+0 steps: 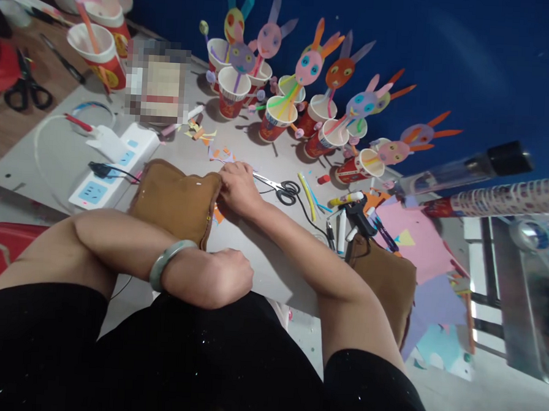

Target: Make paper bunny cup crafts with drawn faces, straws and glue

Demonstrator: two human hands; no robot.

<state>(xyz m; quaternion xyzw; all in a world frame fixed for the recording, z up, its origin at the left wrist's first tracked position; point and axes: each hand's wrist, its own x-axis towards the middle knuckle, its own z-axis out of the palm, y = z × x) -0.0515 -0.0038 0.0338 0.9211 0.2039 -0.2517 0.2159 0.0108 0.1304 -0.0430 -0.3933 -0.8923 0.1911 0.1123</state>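
My left hand (222,277), below a pale green bangle (166,262), is curled closed near the table's front edge; whatever its fingers hold, if anything, is hidden. My right hand (239,188) rests on the table against the right edge of a brown padded pouch (176,197). Its fingers are bent and folded in, and I cannot make out anything inside them. Just right of its knuckles lie scissors (282,189) with black handles. Orange and purple paper scraps (222,154) lie just beyond the fingers.
Paper cups (279,117) holding rabbit-faced spoon puppets (309,67) line the blue wall. Left is a power strip (113,172) with cords. At right are a glue gun (361,216), markers (342,230), another brown pouch (384,272), coloured paper (423,231) and stacked cups (509,196).
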